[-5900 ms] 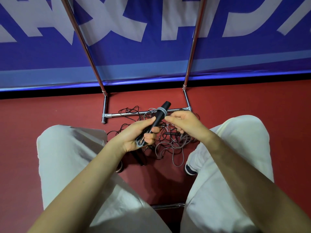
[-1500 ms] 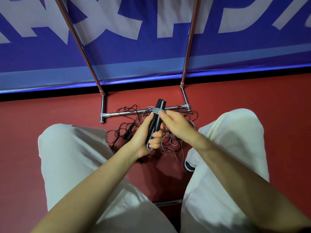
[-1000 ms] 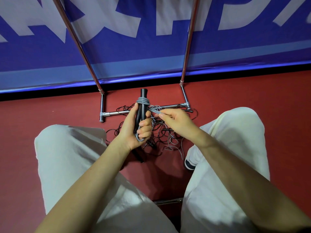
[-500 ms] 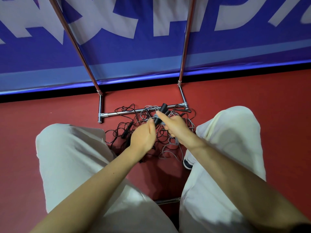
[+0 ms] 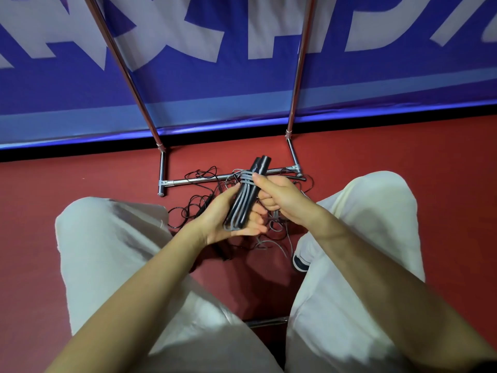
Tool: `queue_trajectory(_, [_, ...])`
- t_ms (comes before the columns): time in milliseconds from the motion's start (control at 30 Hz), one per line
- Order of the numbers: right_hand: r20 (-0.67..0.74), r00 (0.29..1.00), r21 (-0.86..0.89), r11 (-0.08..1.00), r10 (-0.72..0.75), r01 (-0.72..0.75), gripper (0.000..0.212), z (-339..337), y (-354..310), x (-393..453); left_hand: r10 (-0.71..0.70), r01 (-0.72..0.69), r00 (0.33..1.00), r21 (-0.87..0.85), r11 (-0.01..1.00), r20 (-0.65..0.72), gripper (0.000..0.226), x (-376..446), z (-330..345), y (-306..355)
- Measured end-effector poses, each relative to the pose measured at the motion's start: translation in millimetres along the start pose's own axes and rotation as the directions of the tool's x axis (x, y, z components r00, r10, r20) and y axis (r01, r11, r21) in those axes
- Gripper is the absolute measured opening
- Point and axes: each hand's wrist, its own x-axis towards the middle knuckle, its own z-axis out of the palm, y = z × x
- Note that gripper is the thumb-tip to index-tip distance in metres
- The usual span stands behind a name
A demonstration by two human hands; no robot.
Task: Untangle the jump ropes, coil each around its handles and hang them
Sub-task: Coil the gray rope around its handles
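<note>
Securing the wrap on one grey jump rope, the rest not yet sorted.

The left hand (image 5: 228,219) cradles the bundled black handles (image 5: 251,189) from below, fingers curled round them and the folded grey rope (image 5: 236,208); the right hand (image 5: 279,195) grasps the bundle near the wrapped turns, thumb pressed by the binding. I judge the coil nearly done: next comes tucking the loose end, then lifting it to hang. Beyond lies the tangle of ropes (image 5: 204,208) on the red floor (image 5: 80,179), across the rack's base bar (image 5: 204,179). Half a second ago the bundle sat low over the pile, mostly hidden by both hands; now it is raised and plainly shown.
</note>
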Motion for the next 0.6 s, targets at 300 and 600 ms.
queue_trajectory(300, [-0.079, 0.995, -0.151, 0.987, -0.06, 0.047, 0.038, -3, -3, 1, 0.093, -0.062, 0.979, -0.166, 0.984, 0.181, 0.058, -1, 2, 4])
queue_trajectory(600, [0.008, 0.998, -0.4, 0.915, -0.055, 0.053, 0.043, -5, -3, -5, 0.131, -0.128, 0.988, 0.047, 0.991, -0.078, 0.051, 5, 2, -3])
